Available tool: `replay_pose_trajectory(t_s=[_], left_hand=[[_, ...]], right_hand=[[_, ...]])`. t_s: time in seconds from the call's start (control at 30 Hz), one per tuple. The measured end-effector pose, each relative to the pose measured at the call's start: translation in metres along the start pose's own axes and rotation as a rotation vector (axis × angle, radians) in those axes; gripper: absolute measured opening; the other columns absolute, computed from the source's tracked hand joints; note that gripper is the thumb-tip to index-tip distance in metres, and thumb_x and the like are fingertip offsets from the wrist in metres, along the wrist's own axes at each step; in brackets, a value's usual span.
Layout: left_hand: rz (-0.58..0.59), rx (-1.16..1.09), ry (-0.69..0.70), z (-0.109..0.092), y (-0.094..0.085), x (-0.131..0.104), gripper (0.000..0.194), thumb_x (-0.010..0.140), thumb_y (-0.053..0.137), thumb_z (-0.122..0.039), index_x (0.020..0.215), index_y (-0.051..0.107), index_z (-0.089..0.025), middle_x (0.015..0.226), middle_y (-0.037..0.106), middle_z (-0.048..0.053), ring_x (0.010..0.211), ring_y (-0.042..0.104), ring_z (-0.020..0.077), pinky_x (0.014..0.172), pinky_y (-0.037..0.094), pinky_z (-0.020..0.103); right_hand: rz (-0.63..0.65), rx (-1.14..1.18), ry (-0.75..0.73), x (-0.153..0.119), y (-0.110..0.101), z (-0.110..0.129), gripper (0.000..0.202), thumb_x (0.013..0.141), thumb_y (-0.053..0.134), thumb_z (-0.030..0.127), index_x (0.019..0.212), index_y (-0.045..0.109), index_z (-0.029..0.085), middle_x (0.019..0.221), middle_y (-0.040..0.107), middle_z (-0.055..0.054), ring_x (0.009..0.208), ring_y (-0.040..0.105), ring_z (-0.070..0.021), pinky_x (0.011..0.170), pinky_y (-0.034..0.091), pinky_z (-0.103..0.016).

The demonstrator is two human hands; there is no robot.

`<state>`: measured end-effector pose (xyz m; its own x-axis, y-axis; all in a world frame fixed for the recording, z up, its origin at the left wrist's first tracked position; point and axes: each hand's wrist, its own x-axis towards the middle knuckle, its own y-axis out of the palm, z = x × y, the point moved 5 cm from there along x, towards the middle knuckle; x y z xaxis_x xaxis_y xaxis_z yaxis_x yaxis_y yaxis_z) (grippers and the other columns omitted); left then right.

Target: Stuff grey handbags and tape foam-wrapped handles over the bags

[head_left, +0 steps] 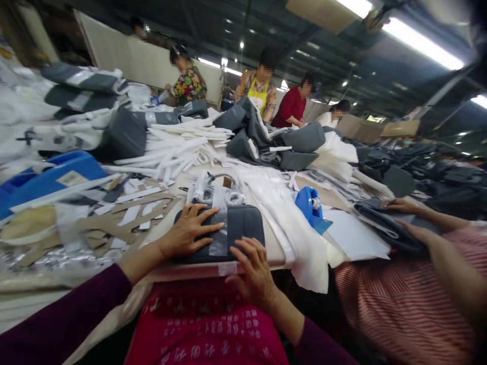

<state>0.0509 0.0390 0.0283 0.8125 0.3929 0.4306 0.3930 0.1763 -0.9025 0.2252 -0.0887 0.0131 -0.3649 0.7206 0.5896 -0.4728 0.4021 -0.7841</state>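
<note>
Along its near edge, the broad cream-coloured work table [190,271] carries the piece in hand, while a heap of dark grey padded fabric shells [304,137] stands towards the far edge. Left of that heap, and also towards the far edge, lies a pile of long white soft-looking tubes [186,147]; a long white sheet of soft material [312,268] droops over the near edge to the right of the hands. Brown and white flat strips [133,203] litter the surface to the left. At the near edge, between strips and sheet, rests a dark grey rectangular fabric case [245,220] with rounded corners, its long axis running left to right, nearly parallel to that edge, directly under the fingers. Both hands touch it: the left hand [190,230] lies flat and spread on its left half, and the right hand [253,266] has loosely bent fingers on its near right part, the palm off the near edge. Neither appears to grasp anything, though blur hides the right thumb's exact contact. A small blue plastic tape dispenser [310,210] sits right of the case. A clear, shiny plastic band [218,243] crosses the case's short way, under the left fingertips and just left of the right ones.
</note>
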Motion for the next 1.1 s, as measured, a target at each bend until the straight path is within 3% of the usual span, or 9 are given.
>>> replay_pose_trajectory(t_s=[0.1,0.2,0.37,0.63,0.9,1.1], left_hand=[[-0.012,-0.03,-0.005,-0.003,-0.002,-0.002,0.048,0.087,0.06,-0.035,0.134,0.052,-0.036,0.152,0.035,0.006,0.128,0.033,0.0357,0.105,0.022,0.061],[-0.004,-0.05,0.039,-0.009,-0.003,-0.004,0.048,0.09,0.056,-0.027,0.137,0.048,-0.032,0.153,0.034,0.006,0.137,0.028,0.0326,0.112,0.017,0.057],[0.097,-0.086,0.126,-0.014,0.003,-0.005,0.05,0.095,0.046,-0.022,0.144,0.038,-0.023,0.154,0.032,0.008,0.142,0.027,0.0228,0.115,0.019,0.043],[0.121,-0.139,0.185,-0.017,-0.001,-0.005,0.051,0.096,0.048,-0.032,0.144,0.037,-0.022,0.154,0.031,0.009,0.143,0.027,0.0225,0.116,0.019,0.039],[0.111,-0.158,0.175,-0.015,0.004,-0.004,0.054,0.095,0.049,-0.041,0.144,0.038,-0.025,0.154,0.03,0.009,0.144,0.024,0.0236,0.117,0.018,0.042],[0.092,-0.142,0.167,-0.019,0.006,-0.007,0.054,0.095,0.05,-0.036,0.145,0.036,-0.023,0.154,0.03,0.01,0.144,0.024,0.0237,0.117,0.019,0.043]], right_hand=[[0.012,-0.013,-0.045,-0.02,0.015,0.01,0.042,0.086,0.057,0.019,0.127,0.051,0.016,0.124,0.049,-0.014,0.121,0.04,-0.0288,0.103,0.037,-0.05],[-0.052,-0.059,-0.04,-0.02,0.026,0.01,0.031,0.088,0.049,0.007,0.114,0.059,0.019,0.111,0.053,-0.011,0.109,0.045,-0.0249,0.094,0.041,-0.045],[-0.139,-0.017,-0.082,-0.002,0.025,0.012,0.018,0.091,0.048,0.009,0.091,0.064,0.018,0.088,0.058,-0.006,0.09,0.049,-0.0193,0.078,0.04,-0.035],[-0.154,0.02,-0.091,0.009,0.031,0.04,0.024,0.094,0.045,0.012,0.079,0.062,0.015,0.069,0.056,-0.003,0.072,0.047,-0.0159,0.063,0.031,-0.032],[-0.148,0.021,-0.048,0.008,0.03,0.053,0.025,0.093,0.045,0.011,0.079,0.064,0.019,0.065,0.054,-0.003,0.067,0.047,-0.0161,0.061,0.032,-0.032],[-0.125,0.134,0.112,0.029,0.021,0.037,0.024,0.092,0.05,0.014,0.077,0.067,0.022,0.081,0.06,-0.004,0.077,0.051,-0.0164,0.067,0.04,-0.03]])
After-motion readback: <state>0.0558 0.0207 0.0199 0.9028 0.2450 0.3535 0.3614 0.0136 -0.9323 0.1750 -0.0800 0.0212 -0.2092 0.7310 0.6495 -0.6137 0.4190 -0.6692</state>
